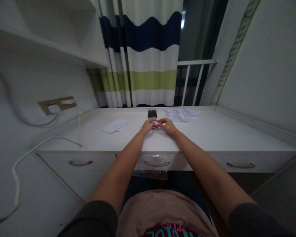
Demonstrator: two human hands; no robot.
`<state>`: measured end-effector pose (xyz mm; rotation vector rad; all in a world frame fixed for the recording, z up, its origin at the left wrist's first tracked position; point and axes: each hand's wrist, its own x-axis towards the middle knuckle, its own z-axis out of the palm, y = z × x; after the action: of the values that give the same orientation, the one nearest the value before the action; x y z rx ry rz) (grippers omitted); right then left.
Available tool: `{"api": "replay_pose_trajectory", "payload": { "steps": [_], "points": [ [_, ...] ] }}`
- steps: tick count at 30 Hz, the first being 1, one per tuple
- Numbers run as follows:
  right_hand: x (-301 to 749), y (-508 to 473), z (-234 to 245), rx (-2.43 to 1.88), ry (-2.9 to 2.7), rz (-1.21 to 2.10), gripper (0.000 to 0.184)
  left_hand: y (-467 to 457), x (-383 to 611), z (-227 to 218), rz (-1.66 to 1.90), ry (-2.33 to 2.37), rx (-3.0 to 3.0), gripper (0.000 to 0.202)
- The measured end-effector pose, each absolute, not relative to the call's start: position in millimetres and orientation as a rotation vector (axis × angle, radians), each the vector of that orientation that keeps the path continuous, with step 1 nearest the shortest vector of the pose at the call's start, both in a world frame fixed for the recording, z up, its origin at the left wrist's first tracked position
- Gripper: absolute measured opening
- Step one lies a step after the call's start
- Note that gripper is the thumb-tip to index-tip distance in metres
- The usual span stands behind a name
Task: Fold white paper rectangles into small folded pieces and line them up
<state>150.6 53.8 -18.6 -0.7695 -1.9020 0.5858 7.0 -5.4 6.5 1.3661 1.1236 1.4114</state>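
Note:
My left hand (148, 125) and my right hand (167, 125) meet over the middle of the white desk (212, 135). Both pinch a small pale piece of paper (157, 123) between their fingertips; it shows a faint pink tint. Just beyond the hands lies a dark phone (152, 114), flat on the desk. A pile of small folded paper pieces (182, 115) sits to the right of the phone. Flat white paper sheets (115, 125) lie to the left of my left hand.
Three drawers with handles (80, 163) run under the desk front; a clear plastic bag (154, 164) hangs at the middle one. A white cable (39, 146) trails from a wall socket (57, 104) at left. A striped curtain (148, 59) and white railing (194, 79) stand behind.

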Motion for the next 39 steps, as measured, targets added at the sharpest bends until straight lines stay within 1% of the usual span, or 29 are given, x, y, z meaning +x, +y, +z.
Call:
{"api": "replay_pose_trajectory", "payload": {
  "steps": [4,11,17,21,25,32,39],
  "points": [
    [151,49,-14,-0.785,-1.939,0.545,0.028,-7,7,7,1.374,1.135,1.393,0.019],
    [150,36,-6,-0.850,-1.998,0.487,0.023,-4,8,5,1.331,1.164,1.410,0.013],
    [149,35,-5,-0.847,-2.053,0.370,0.025,2,8,1,1.320,1.216,1.416,0.005],
    [149,37,-7,-0.818,-2.040,0.295,0.025,1,9,2,1.326,1.198,1.440,0.006],
    [149,40,-9,-0.843,-2.028,0.317,0.024,-1,10,3,1.317,1.203,1.456,0.008],
    [149,43,-11,-0.836,-2.036,0.352,0.019,-2,10,3,1.319,1.215,1.499,0.004],
    [150,42,-11,-0.840,-2.055,0.349,0.012,2,9,0,1.337,1.254,1.553,0.015]
  ]
}}
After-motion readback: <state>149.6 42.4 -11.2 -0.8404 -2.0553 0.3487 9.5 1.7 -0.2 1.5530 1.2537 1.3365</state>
